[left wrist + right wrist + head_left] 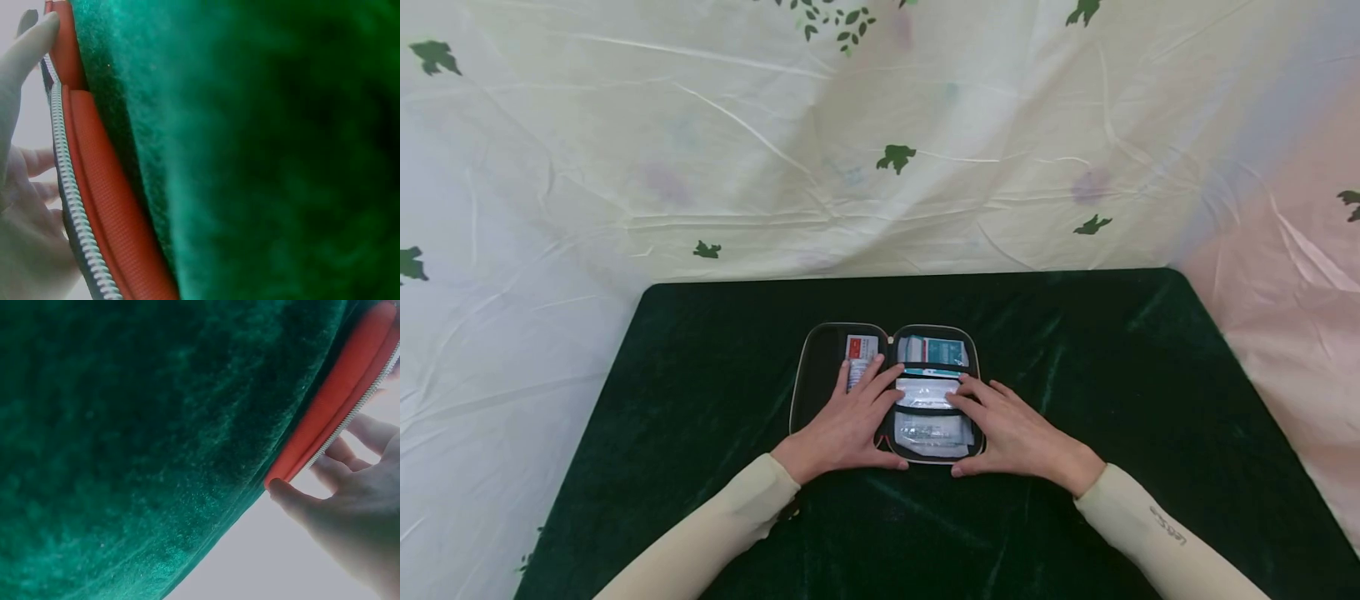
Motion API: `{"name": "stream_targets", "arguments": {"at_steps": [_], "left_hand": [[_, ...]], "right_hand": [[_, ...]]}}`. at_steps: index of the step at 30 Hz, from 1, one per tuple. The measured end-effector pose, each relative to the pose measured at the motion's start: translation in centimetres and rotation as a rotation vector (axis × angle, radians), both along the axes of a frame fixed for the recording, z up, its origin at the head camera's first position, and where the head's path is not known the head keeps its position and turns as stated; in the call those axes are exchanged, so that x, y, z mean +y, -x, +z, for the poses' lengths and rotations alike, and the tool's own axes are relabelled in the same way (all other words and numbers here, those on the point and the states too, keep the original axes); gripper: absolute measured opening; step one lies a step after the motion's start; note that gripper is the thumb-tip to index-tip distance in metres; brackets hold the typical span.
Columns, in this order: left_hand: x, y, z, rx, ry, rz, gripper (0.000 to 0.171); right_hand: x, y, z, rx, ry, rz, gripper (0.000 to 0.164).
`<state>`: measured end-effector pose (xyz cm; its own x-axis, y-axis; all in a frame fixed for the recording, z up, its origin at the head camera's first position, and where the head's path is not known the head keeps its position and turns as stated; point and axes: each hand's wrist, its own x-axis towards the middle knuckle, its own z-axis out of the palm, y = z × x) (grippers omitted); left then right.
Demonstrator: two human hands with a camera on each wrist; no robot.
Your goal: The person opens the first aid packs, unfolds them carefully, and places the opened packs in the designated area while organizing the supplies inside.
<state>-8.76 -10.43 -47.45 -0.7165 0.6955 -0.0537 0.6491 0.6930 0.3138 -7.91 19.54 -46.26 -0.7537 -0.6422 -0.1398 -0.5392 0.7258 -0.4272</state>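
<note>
A small zip case [820,358] lies spread open on the dark green velvet table [1075,375], its black lining up and its shell red [106,206] [337,394]. A red and white packet [860,354] sits in the left half. Teal packets [934,350] and clear sachets [928,433] fill the right half. My left hand [848,421] rests flat on the left half, fingers straight, thumb at the near rim. My right hand [1011,433] lies flat on the right half's edge, fingers touching a clear sachet, thumb [290,494] against the red rim.
A pale cloth with green leaf prints [895,158] hangs behind and around the table. Green velvet stretches bare to both sides of the case and in front of it. Both forearms wear cream sleeves [1150,525].
</note>
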Motion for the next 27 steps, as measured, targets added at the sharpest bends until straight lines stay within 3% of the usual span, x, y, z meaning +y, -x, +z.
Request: {"name": "stream_targets", "arguments": {"at_steps": [14, 19, 22, 27], "left_hand": [[-0.2, -0.1, 0.1, 0.005, -0.006, -0.005, 0.090], [-0.5, -0.4, 0.3, -0.016, -0.006, 0.009, 0.100], [-0.9, -0.7, 0.6, -0.029, -0.024, 0.057, 0.103], [-2.2, -1.0, 1.3, -0.014, -0.079, 0.183, 0.095]], "right_hand": [[0.0, -0.1, 0.0, 0.025, 0.021, 0.027, 0.093], [0.1, -0.2, -0.1, 0.047, 0.054, 0.036, 0.097], [0.4, -0.5, -0.2, 0.022, 0.087, 0.015, 0.099], [1.1, -0.8, -0.2, -0.029, 0.144, -0.077, 0.096]]}}
